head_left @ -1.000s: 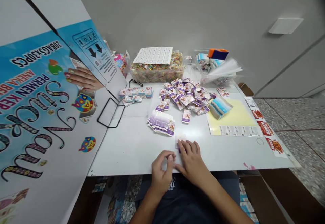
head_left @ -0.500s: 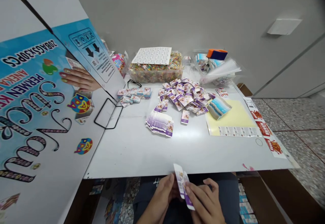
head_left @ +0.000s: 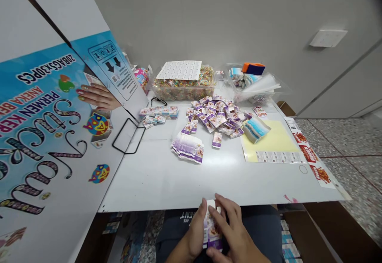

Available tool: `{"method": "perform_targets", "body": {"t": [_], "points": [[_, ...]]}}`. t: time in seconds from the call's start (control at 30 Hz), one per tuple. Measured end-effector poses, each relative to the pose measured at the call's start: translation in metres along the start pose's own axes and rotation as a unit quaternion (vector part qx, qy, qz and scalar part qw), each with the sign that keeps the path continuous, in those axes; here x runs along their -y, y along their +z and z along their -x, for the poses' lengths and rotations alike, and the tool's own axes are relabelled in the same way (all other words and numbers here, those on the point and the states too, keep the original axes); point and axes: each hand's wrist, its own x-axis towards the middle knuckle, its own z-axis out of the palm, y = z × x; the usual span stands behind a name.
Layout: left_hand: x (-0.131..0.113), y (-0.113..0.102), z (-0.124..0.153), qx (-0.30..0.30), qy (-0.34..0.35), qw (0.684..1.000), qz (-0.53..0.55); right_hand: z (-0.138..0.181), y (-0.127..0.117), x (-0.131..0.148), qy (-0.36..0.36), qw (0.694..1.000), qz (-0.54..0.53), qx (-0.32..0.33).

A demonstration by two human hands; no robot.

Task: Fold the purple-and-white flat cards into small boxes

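Many small white-and-purple cardboard boxes [head_left: 217, 120] lay heaped on the white desk [head_left: 149, 183]; from my remote place I judged these as finished. A fan of flat white-and-purple cartons [head_left: 187, 147] in front of the heap seemed to remain. A single printed paperboard carton [head_left: 212, 233] was held just beyond the desk's near edge, and I could not tell if it was closed. The left hand [head_left: 194, 229] gripped its side, thumb upward; the right hand [head_left: 232, 225] clasped it opposite, fingers bent across the front.
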Motion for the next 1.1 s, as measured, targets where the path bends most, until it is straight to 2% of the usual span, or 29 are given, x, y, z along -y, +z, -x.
{"method": "perform_targets", "body": {"t": [0.07,0.1,0.2,0.3,0.43,0.6,0.73,0.83,0.97,1.1], "points": [[0.001,0.001,-0.001,-0.001,-0.044,0.999,0.009,-0.012,-0.006,0.001,-0.002,0.998,-0.038,0.047],[0.001,0.001,-0.001,-0.006,-0.047,0.999,0.002,-0.016,-0.009,0.002,-0.003,0.997,-0.057,0.049],[0.001,0.002,0.000,-0.052,0.005,0.996,-0.067,-0.024,-0.017,0.006,0.010,0.993,-0.115,0.034],[0.000,0.001,0.002,-0.100,0.059,0.975,-0.188,-0.029,-0.024,0.011,0.063,0.981,-0.178,0.040],[-0.009,-0.002,0.003,-0.101,0.110,0.950,-0.276,-0.043,-0.031,0.014,0.100,0.963,-0.237,0.076],[-0.021,-0.003,0.002,-0.040,0.092,0.950,-0.297,-0.059,-0.035,0.010,0.078,0.965,-0.216,0.130],[-0.029,0.001,0.004,-0.071,0.093,0.924,-0.363,-0.062,-0.040,0.003,0.073,0.968,-0.203,0.130],[-0.034,0.002,0.004,-0.080,0.094,0.906,-0.406,-0.062,-0.046,-0.005,0.067,0.981,-0.142,0.116],[-0.033,-0.003,-0.001,-0.089,0.076,0.917,-0.380,-0.065,-0.047,-0.010,0.031,0.991,-0.039,0.120],[-0.022,-0.003,-0.009,-0.099,0.082,0.945,-0.301,-0.062,-0.040,-0.010,0.003,0.999,0.015,0.049]]}}
